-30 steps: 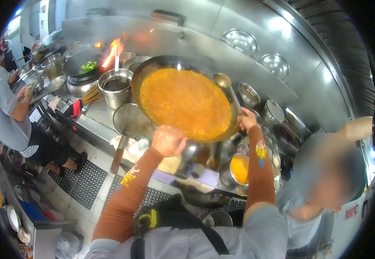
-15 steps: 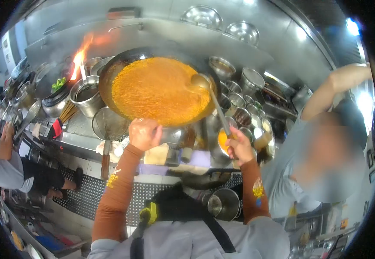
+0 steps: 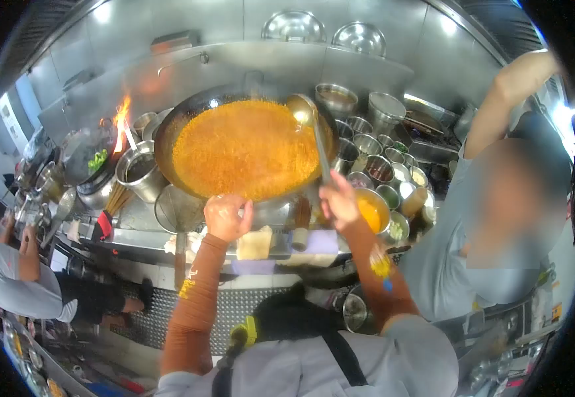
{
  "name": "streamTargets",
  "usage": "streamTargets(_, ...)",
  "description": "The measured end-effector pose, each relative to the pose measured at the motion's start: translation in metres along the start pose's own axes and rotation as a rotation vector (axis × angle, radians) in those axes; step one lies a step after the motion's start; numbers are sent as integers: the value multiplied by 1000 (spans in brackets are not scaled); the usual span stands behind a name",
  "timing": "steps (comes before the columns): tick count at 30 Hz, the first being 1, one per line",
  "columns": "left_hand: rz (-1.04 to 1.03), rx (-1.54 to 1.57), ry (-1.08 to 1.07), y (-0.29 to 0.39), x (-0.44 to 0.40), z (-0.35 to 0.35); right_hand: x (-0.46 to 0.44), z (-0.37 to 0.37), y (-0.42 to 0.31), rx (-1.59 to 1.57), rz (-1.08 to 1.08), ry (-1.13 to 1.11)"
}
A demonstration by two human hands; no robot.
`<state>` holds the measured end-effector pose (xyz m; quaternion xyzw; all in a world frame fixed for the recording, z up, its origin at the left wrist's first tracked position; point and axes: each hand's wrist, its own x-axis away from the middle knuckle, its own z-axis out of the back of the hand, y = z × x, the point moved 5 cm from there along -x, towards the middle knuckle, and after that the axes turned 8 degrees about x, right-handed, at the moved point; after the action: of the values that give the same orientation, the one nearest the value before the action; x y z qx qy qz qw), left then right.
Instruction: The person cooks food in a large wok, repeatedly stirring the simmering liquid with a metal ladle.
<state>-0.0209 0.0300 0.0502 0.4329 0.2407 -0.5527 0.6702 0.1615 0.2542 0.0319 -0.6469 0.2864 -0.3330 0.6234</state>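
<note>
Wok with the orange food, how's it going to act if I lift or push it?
The wok will probably feel heavy, as orange food spreads across most of its wide bowl. That food looks wet and loose, so it may slosh if tilted. Its rounded sides suggest it could rock when pushed.

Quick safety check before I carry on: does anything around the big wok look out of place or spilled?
A tall flame rises beside the pot of dark liquid, and the strainer's handle juts past the counter edge, where it could get knocked. I see no clear spill.
</note>
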Motion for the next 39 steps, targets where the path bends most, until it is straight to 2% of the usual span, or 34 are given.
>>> streamTargets(3,-10,7,-2,0,0,-1,-80,-35,2,-10,49,97)
streamTargets(8,-35,10,-1,-2,0,-1,-175,-77,15,-83,-1,51)
streamTargets(12,-38,22,-11,-1,-6,1,-214,-112,11,-128,-23,51)
streamTargets(17,-48,25,-8,-4,-11,0,-259,-154,12,-137,-57,-81)
streamTargets(24,-68,10,4,-9,-9,-2,-250,-209,3,-104,-99,-192)
streamTargets(29,-69,-31,-15,-10,-7,-3,-225,-231,12,81,-60,-351)
streamTargets(37,-62,-2,-10,-6,-8,1,-139,-208,5,496,173,-542)
streamTargets(39,-64,7,3,-5,-8,0,-136,-191,6,467,169,-606)
